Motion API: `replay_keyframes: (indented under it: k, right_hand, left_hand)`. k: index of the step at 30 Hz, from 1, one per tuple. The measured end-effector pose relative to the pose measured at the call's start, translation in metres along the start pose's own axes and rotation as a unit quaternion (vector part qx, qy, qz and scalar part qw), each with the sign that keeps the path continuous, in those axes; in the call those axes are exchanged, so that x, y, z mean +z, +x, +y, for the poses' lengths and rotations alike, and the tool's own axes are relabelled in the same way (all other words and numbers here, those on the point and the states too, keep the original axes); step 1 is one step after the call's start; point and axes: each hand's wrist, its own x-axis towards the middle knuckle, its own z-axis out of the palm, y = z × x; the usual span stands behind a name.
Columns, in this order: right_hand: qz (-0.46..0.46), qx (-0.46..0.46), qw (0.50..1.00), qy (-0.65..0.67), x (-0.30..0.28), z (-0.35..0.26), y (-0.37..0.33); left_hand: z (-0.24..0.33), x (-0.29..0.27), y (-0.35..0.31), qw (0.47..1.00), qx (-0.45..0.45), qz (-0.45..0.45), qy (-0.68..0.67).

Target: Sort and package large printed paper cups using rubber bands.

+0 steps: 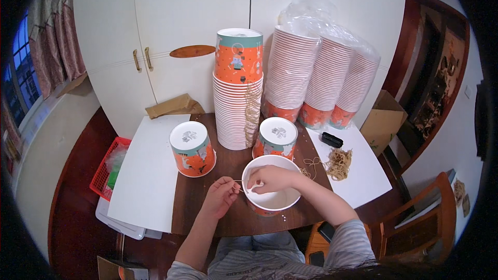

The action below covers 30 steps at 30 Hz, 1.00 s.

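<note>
A white-lined paper bucket (282, 197) stands upright at the near edge of the brown tabletop, in front of me. Just left of its rim, my left hand (222, 195) pinches a thin tan cord (238, 180) that runs to the bucket's wall. My right hand (274, 178) reaches over the rim into the bucket, its fingers closed together by the left inner wall. What they pinch is too small to make out. Two upside-down orange and green buckets stand behind, one on the left (193, 150) and one on the right (276, 137).
A tall stack of nested buckets (233, 109), with tan cords hanging down its side, rises at the back. Plastic-wrapped stacks (324, 72) stand right of it. A tangled cord bundle (340, 165) and a black object (332, 139) lie on white board (363, 181). A red basket (104, 168) sits left.
</note>
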Motion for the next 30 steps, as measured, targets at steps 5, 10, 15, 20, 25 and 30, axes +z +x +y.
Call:
replay_keyframes:
  k: [5,10,15,20,25,30]
  right_hand:
    - [0.004,-0.011,0.998,-0.059,0.019,0.005,0.003]
    - [-0.014,0.029,0.998,-0.046,0.022,0.001,0.008]
    - [0.043,0.043,0.997,-0.041,0.007,-0.013,0.0]
    - [0.161,-0.024,0.98,-0.117,-0.003,-0.023,-0.001]
    - [0.134,-0.029,0.99,-0.044,-0.01,-0.024,0.001]
    - [0.116,0.028,0.983,0.141,-0.004,-0.02,0.007]
  left_hand:
    - [-0.001,0.002,0.0,1.0,0.004,-0.01,0.0]
    - [-0.002,0.006,0.001,1.0,0.017,0.008,0.017]
    - [0.004,0.008,0.002,0.991,0.036,0.021,0.126]
    - [0.005,0.021,0.002,0.963,0.087,0.024,0.254]
    - [0.004,0.022,0.006,0.942,0.136,0.003,0.307]
    - [0.006,0.02,0.005,0.924,0.133,-0.008,0.36]
